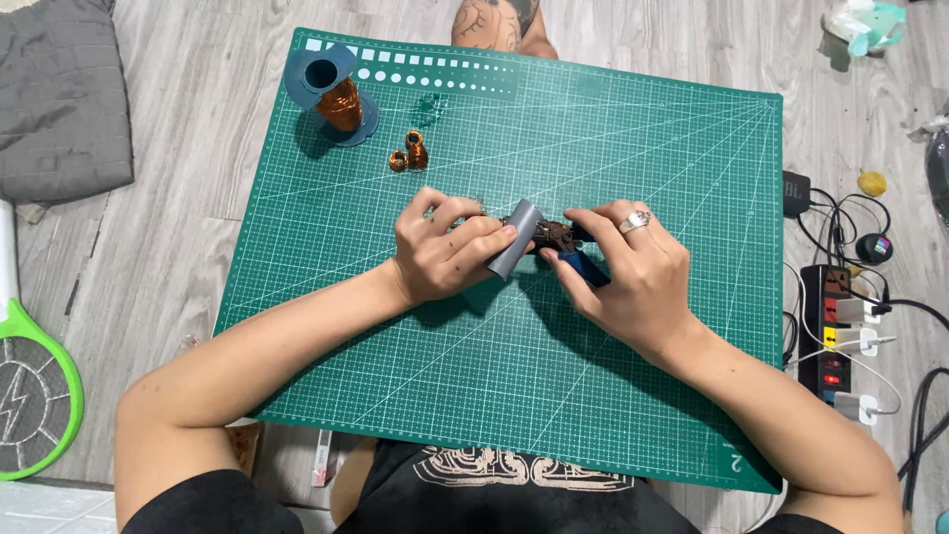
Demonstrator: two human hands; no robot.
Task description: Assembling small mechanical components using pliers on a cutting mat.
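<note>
Over the middle of a green cutting mat, my left hand grips a short grey tube. Its end meets a small brown copper-wound part. My right hand, a ring on one finger, holds that part together with a blue-handled tool that sticks out below the fingers. The two hands almost touch. What lies under the fingers is hidden.
A blue spool of copper wire stands at the mat's far left, two small copper coils beside it. A power strip with plugs and cables lies right of the mat. A grey cushion and a green racket lie left.
</note>
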